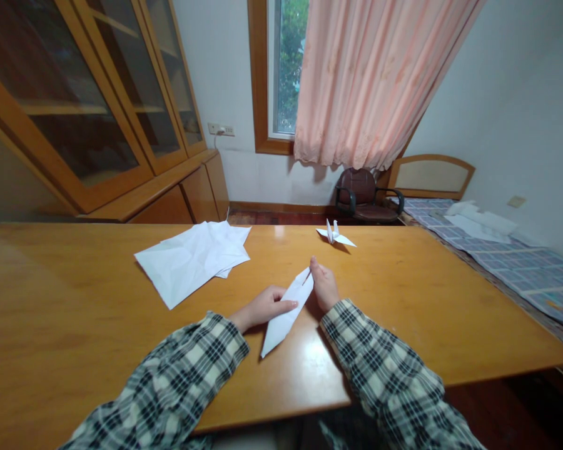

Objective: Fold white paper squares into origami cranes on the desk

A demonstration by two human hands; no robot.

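Note:
A long, narrow folded white paper [284, 319] lies slanted on the wooden table [75, 312] in front of me. My left hand [263, 307] pinches its middle from the left, fingers closed on the paper. My right hand [324, 286] grips the paper's far tip, fingers curled around it. Both arms wear black-and-white plaid sleeves. A finished white paper crane [334, 234] stands on the table beyond my right hand.
A loose stack of creased white sheets [194, 257] lies left of my hands. Glass-door wooden cabinets [98, 106] line the left wall. A dark office chair [366, 195] stands beneath the pink curtain [370, 81]. A bed with a patterned cover [507, 256] holds papers on the right.

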